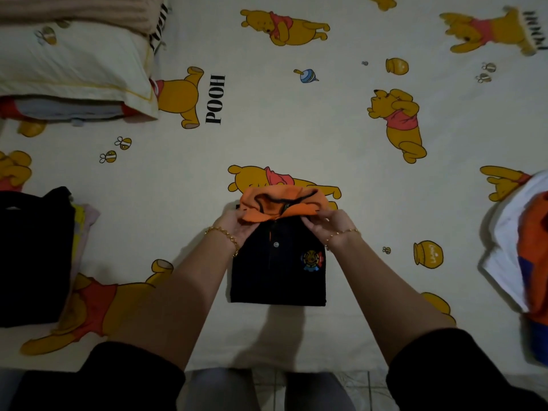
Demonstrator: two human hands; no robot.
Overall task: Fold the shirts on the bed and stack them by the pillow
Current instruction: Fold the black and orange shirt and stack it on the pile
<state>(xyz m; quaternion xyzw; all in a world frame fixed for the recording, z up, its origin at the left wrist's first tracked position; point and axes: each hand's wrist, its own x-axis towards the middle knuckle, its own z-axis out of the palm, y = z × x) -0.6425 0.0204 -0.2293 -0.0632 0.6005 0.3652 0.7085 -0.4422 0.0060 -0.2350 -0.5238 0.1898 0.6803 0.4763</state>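
A folded black polo shirt with an orange collar and a round chest badge lies on the bed in front of me. My left hand pinches the collar's left side. My right hand pinches its right side. A stack of folded shirts, black on top with paler ones under it, lies at the left edge below the pillow. A loose heap of white, orange and blue clothes lies at the right edge.
The bed sheet is cream with yellow bear prints. A folded knitted blanket rests on the pillow at the top left. The near edge of the bed and a tiled floor show at the bottom.
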